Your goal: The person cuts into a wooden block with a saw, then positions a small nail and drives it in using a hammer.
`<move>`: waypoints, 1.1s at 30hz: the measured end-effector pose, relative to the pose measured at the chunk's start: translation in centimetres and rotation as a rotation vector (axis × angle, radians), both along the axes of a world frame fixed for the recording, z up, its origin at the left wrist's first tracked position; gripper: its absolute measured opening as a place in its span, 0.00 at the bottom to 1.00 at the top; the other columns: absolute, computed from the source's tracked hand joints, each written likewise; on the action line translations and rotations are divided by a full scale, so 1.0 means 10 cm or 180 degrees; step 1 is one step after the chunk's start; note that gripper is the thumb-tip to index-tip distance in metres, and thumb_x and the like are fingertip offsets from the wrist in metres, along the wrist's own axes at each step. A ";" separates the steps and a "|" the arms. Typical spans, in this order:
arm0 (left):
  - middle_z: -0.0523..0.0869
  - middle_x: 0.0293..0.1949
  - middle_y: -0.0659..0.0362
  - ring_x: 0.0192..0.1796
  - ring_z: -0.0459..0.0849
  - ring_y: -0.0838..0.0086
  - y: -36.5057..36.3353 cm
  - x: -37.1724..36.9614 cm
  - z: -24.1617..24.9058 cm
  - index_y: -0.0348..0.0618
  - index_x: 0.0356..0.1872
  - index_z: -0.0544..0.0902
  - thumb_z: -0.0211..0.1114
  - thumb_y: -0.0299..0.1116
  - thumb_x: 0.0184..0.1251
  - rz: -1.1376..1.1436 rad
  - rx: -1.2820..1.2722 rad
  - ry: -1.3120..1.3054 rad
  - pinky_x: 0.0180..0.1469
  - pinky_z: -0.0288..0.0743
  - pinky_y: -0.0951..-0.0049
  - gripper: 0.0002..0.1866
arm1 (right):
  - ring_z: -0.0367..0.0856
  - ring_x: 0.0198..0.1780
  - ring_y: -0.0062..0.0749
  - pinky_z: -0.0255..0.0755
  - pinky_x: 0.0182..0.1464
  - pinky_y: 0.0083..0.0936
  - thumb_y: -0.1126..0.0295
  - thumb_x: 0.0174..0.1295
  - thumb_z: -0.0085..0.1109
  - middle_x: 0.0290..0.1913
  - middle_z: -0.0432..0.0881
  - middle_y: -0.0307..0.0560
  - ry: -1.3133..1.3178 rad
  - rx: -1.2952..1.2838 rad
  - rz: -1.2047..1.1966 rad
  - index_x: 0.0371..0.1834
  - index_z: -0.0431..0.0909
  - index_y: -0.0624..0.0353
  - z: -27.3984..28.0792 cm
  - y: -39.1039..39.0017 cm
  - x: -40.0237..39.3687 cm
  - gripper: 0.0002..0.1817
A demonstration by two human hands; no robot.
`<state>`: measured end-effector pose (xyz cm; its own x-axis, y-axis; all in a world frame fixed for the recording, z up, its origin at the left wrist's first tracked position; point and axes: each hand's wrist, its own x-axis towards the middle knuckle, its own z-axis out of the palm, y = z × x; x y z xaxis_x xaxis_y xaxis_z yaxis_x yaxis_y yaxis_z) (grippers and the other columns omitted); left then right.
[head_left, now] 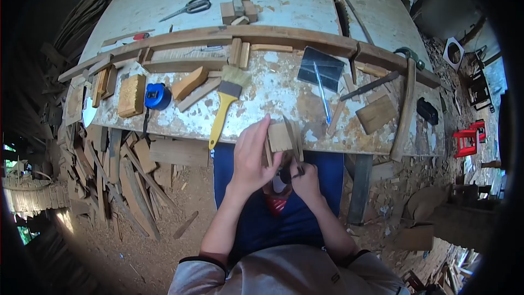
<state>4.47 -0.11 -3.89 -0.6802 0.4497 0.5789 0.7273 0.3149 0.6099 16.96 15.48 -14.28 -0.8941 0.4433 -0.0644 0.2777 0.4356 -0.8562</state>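
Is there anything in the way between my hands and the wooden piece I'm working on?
Nothing visible keeps the left hand from the wooden piece; it holds it. At the right hand, a dark tool seems to come between.

A small dark mark (335,278) shaped like an S — perhaps a letter — stands on the person's grey shirt (284,273).

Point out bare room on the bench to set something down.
Probably two patches: between the paintbrush and the pen; and beyond the long wooden rail, right of the wood blocks. Crowded: around the blue tape measure and the long wooden handle.
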 end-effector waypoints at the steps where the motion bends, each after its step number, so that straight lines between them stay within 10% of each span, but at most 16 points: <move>1: 0.85 0.62 0.40 0.62 0.85 0.44 0.00 0.02 0.00 0.29 0.80 0.70 0.78 0.24 0.55 -0.0003 -0.0008 -0.0007 0.67 0.78 0.52 0.47 | 0.87 0.33 0.68 0.77 0.36 0.52 0.63 0.80 0.59 0.26 0.83 0.69 0.0000 -0.0062 0.0066 0.28 0.83 0.71 -0.05 -0.01 0.03 0.23; 6: 0.85 0.63 0.40 0.62 0.85 0.44 0.01 -0.04 0.06 0.30 0.80 0.71 0.79 0.24 0.55 0.0029 -0.0003 -0.0001 0.68 0.78 0.52 0.47 | 0.82 0.25 0.39 0.75 0.33 0.40 0.58 0.86 0.53 0.24 0.83 0.51 -0.0394 -0.0713 0.0565 0.36 0.83 0.69 -0.07 0.07 -0.01 0.25; 12: 0.85 0.61 0.40 0.60 0.85 0.44 0.04 -0.02 0.10 0.31 0.80 0.71 0.79 0.23 0.54 0.0090 0.0044 0.0024 0.65 0.79 0.51 0.47 | 0.75 0.25 0.25 0.70 0.30 0.32 0.52 0.86 0.55 0.25 0.78 0.38 -0.1120 -0.2196 0.1035 0.40 0.83 0.61 -0.02 0.18 -0.02 0.23; 24: 0.84 0.63 0.40 0.64 0.84 0.44 0.04 -0.01 0.09 0.33 0.83 0.68 0.78 0.25 0.59 0.0114 0.0071 -0.0002 0.68 0.78 0.52 0.47 | 0.57 0.19 0.17 0.50 0.23 0.23 0.55 0.86 0.57 0.21 0.60 0.28 -0.1452 -0.4152 0.1753 0.35 0.72 0.53 -0.01 0.23 -0.07 0.20; 33: 0.83 0.63 0.36 0.64 0.84 0.41 0.06 -0.02 0.16 0.30 0.82 0.67 0.77 0.27 0.63 0.0433 -0.0034 0.0185 0.67 0.79 0.52 0.46 | 0.72 0.23 0.25 0.67 0.28 0.32 0.52 0.86 0.54 0.24 0.76 0.35 -0.0551 -0.1587 0.1091 0.33 0.77 0.59 0.22 0.08 -0.13 0.25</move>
<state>4.22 0.46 -2.28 -0.7008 0.3619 0.6148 0.7114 0.4192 0.5641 15.64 16.24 -12.05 -0.9382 0.0128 -0.3460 0.3458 0.0845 -0.9345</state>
